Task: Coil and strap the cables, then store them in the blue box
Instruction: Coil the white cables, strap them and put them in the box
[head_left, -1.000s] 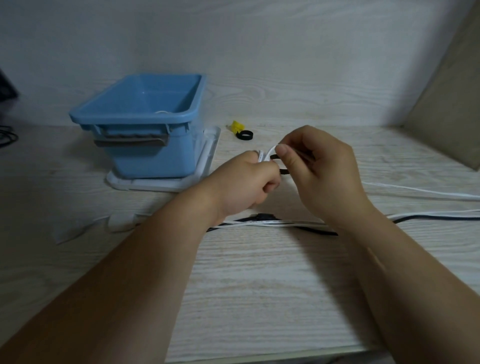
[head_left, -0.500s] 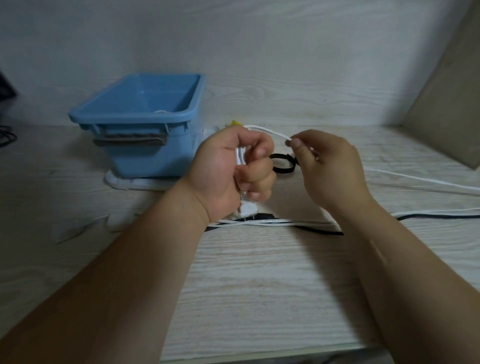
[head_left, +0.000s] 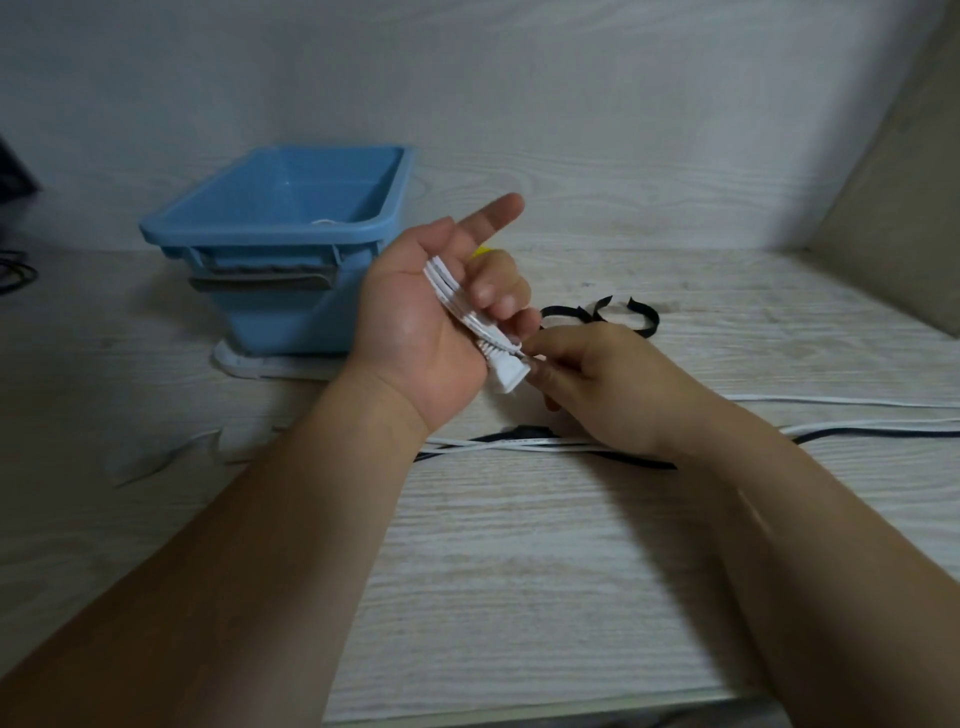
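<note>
Dim, flat light with a bluish cast. Soft shadows lie on the wooden tabletop beside both forearms. Motion blur softens the right hand and the white cable; wide-angle distortion bends the frame's edges, corners darkening.

Pale wood-grain table meets matching wall.

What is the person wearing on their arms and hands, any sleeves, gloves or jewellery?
Nothing visible. The left hand and right hand are bare, without gloves or rings. The left forearm and right forearm are bare to the frame's edge: no sleeves, watch, bracelet or markings.
</note>
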